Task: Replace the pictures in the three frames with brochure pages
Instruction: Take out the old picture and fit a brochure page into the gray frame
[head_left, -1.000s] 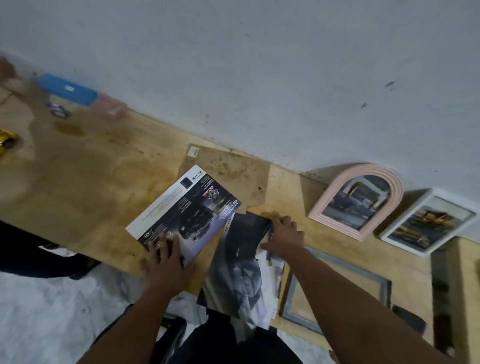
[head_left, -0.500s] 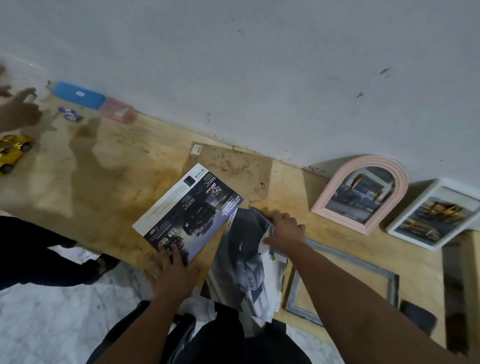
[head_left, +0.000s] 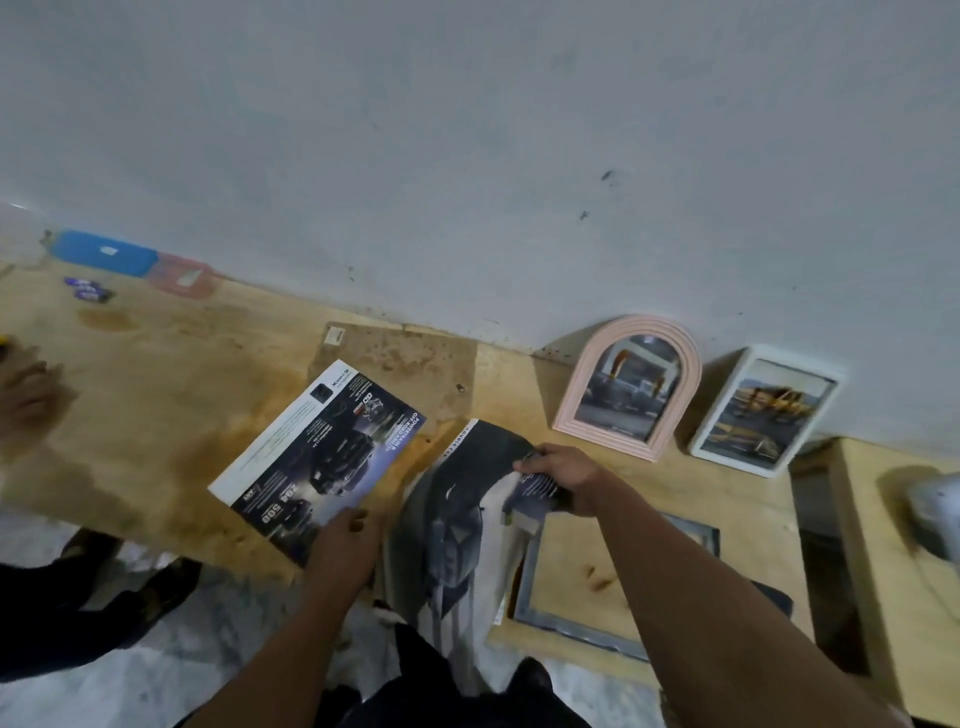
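Dark brochure pages (head_left: 457, 525) are gripped by the right hand (head_left: 563, 478); the left hand (head_left: 345, 545) grips a loose page (head_left: 322, 447).

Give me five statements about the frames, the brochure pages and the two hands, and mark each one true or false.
1. The pink arched frame leans against the wall. True.
2. The grey frame lying flat on the table holds a car picture. False: bare wood shows through its opening.
3. The right hand grips the dark brochure pages. True.
4. The left hand is lifted clear of the loose brochure page. False: it is at that page's near corner; whether it pinches the corner cannot be told.
5. The white frame lies face down. False: it leans against the wall, picture showing.
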